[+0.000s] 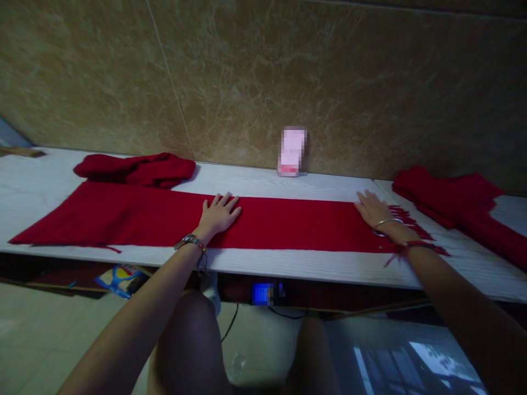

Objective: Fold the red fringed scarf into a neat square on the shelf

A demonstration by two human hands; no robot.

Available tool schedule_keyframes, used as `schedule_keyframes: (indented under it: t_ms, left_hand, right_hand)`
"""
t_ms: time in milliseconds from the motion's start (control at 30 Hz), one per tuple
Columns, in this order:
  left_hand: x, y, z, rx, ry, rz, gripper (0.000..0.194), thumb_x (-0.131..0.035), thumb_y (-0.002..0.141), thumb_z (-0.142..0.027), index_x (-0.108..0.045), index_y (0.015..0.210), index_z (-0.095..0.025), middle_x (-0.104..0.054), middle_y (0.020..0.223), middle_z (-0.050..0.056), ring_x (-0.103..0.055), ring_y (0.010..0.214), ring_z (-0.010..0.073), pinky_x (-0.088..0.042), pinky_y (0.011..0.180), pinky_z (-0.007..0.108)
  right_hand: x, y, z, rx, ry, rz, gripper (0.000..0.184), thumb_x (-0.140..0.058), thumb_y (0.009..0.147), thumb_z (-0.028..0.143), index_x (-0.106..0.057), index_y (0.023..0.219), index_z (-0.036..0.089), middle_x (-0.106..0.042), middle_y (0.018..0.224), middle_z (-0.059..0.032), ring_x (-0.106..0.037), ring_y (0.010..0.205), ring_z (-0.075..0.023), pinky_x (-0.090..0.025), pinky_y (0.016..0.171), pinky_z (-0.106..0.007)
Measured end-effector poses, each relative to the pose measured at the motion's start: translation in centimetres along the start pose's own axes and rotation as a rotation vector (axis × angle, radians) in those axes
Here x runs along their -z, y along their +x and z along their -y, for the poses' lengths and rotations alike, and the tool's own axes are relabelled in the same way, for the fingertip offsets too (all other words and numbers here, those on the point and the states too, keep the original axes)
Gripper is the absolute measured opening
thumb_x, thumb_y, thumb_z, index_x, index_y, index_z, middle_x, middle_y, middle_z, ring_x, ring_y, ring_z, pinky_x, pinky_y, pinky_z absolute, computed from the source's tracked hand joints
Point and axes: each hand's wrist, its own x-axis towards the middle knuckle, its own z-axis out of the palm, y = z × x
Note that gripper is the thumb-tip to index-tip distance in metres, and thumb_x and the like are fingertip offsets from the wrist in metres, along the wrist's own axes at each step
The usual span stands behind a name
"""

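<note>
A long red scarf (288, 224) lies stretched flat along a white table (288, 266). My left hand (218, 213) rests flat on its middle, fingers spread and open. At the scarf's right end, beside the red fringe (407, 219), my right hand (374, 209) presses flat with open fingers. Both wrists wear bracelets.
A crumpled red cloth (138, 167) sits at the back left of the table. Another red cloth (457, 203) lies at the right. A small pink box (292, 151) stands against the tan marbled wall. Below the table are my knees, a cable and a colourful packet (119, 277).
</note>
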Motion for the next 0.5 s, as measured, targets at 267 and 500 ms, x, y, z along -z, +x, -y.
schedule_keyframes:
  t_ms: [267,500]
  left_hand:
    - [-0.1,0.0,0.2,-0.01,-0.01,-0.021,0.055,-0.019,0.094,-0.044,-0.03,0.143,-0.025,-0.024,0.153,0.004,-0.021,0.139,0.0301,-0.025,0.106,0.056]
    - [0.0,0.1,0.3,-0.001,-0.019,-0.02,0.055,-0.019,0.093,-0.045,-0.031,0.143,-0.027,-0.026,0.152,0.004,-0.023,0.139,0.0284,-0.025,0.106,0.054]
  right_hand:
    - [0.6,-0.9,17.7,0.263,0.198,0.129,0.052,-0.032,0.092,0.043,-0.037,0.141,0.025,-0.028,0.152,-0.0054,-0.021,0.139,-0.0265,-0.019,0.11,-0.056]
    - [0.2,-1.1,16.8,0.219,0.247,0.119,0.047,-0.036,0.091,0.037,-0.045,0.136,0.024,-0.04,0.145,-0.0075,-0.031,0.136,-0.0228,-0.02,0.112,-0.052]
